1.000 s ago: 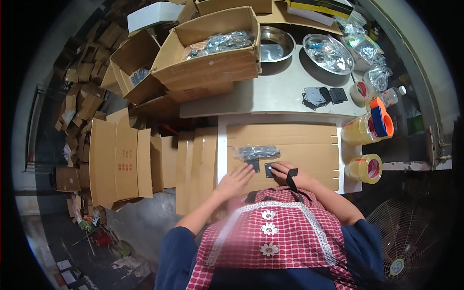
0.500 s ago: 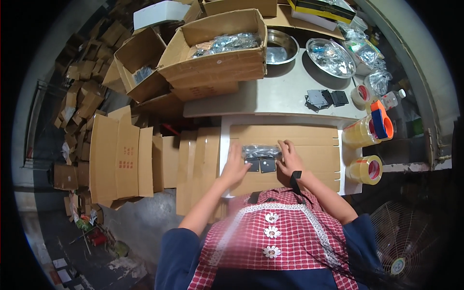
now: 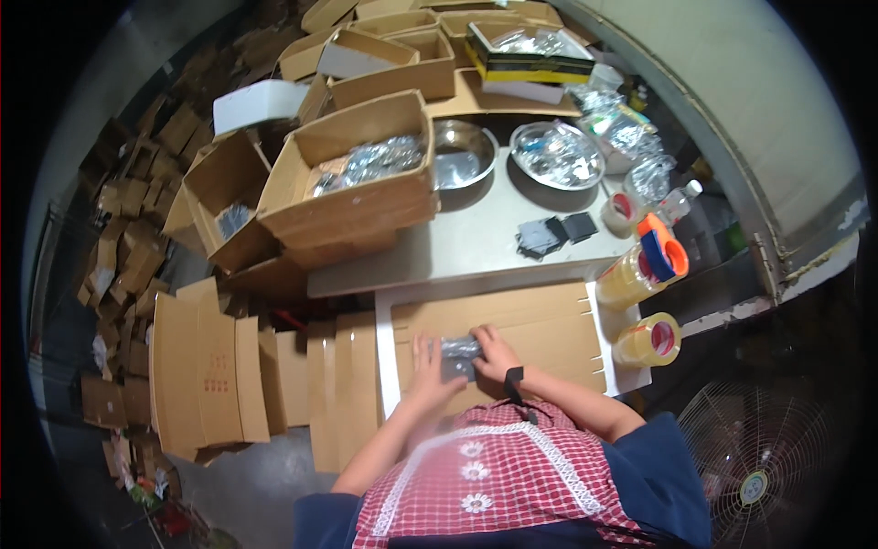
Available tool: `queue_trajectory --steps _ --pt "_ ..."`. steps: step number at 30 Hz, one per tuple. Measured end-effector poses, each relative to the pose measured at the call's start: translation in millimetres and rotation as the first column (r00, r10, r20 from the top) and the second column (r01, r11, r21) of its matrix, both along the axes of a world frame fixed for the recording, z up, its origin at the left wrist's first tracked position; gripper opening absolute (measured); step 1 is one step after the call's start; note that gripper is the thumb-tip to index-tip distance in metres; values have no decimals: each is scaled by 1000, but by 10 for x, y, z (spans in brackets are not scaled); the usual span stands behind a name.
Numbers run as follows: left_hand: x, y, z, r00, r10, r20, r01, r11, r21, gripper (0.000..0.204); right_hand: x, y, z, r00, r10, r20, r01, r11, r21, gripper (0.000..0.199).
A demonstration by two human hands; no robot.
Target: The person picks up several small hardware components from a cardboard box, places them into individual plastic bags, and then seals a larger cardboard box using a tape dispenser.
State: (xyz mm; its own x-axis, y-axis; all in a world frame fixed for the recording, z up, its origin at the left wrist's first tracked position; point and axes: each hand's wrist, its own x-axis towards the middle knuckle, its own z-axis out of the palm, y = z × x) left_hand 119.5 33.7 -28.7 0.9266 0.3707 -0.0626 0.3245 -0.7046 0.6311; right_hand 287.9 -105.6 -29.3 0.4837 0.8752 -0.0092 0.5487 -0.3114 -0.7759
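Head view: wrapped bundle [image 3: 460, 347] and dark plates [image 3: 458, 368] between left hand [image 3: 429, 373] and right hand [image 3: 497, 353], atop cardboard sheet [image 3: 546, 335], apparently braced from both sides against sliding. Spaced apart, touching opposite sides; cannot tell whether clamped. Tape rolls [image 3: 633, 346] right of right hand, probably for easy reach.

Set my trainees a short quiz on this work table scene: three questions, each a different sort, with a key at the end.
1. True or false: between the left hand and the right hand, the dark flat plates lie nearer the checked apron than the plastic-wrapped bundle does.
2. Multiple choice: on which side of the hands is the near stack of clear tape rolls?
A) the person's left
B) the person's right
C) straight ahead
3. Fill in: the hands are over a flat sheet of brown ___.

Key: 1. True. 2. B. 3. Cardboard.
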Motion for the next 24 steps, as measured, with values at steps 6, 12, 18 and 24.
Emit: queue_trajectory --steps 6,12,18,24 --pt "11 -88 49 999 -34 -39 43 971 235 106 603 108 184 986 168 -4 -167 985 39 60" --pt "-18 -128 228 998 7 -60 8 972 237 103 1993 511 971 926 -344 -158 368 915 167 38" --pt "-39 -84 261 997 58 -57 -44 975 217 102 3165 681 946 553 -735 -391 823 555 120 44" --pt "-71 -43 -31 999 26 22 -30 983 184 100 3288 650 881 483 -571 -664 843 508 176 20"
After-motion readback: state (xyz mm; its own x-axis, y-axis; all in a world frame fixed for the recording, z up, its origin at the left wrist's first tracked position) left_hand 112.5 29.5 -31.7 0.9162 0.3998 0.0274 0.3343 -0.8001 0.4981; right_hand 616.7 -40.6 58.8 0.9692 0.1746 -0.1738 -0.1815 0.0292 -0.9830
